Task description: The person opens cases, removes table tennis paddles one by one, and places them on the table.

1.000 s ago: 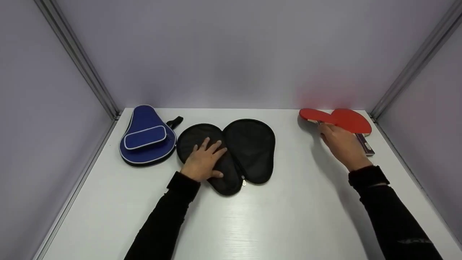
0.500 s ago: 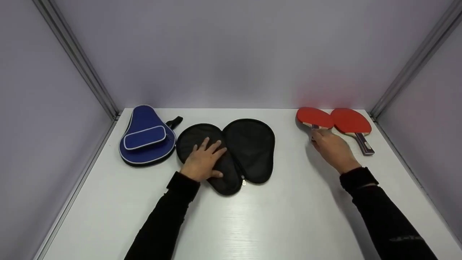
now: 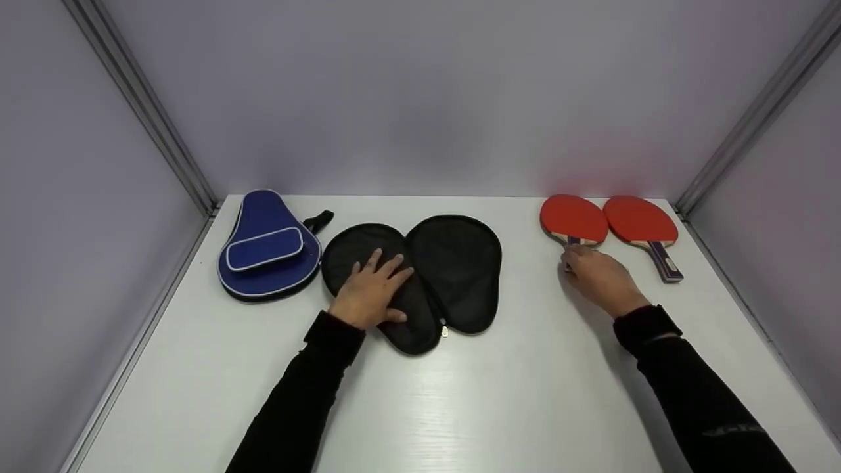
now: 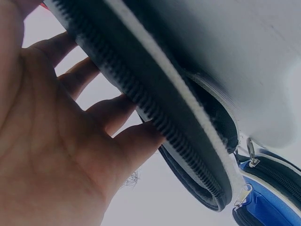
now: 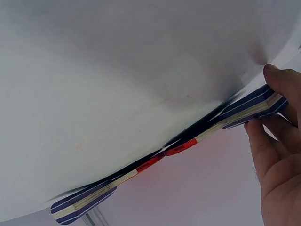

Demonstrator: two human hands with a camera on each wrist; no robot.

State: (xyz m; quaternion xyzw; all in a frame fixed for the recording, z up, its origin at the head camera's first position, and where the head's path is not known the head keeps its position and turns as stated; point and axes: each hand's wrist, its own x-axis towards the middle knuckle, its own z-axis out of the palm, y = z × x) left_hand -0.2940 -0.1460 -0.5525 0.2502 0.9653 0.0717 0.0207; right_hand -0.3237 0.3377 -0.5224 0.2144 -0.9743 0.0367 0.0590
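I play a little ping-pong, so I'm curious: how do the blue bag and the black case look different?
The blue bag has a single outline; the black case is spread into two lobes. The blue bag's narrow end points to the back wall; the black case's point to the near side. The left hand rests on the black case; no hand touches the blue bag. Both lie on the white table.

The white table [image 3: 460,407] carries a black case [image 3: 456,276] spread open. Just left of that case lies a blue bag [image 3: 268,213] with white piping; right of the case, a red paddle [image 3: 573,218] and, beyond, another paddle [image 3: 640,219].
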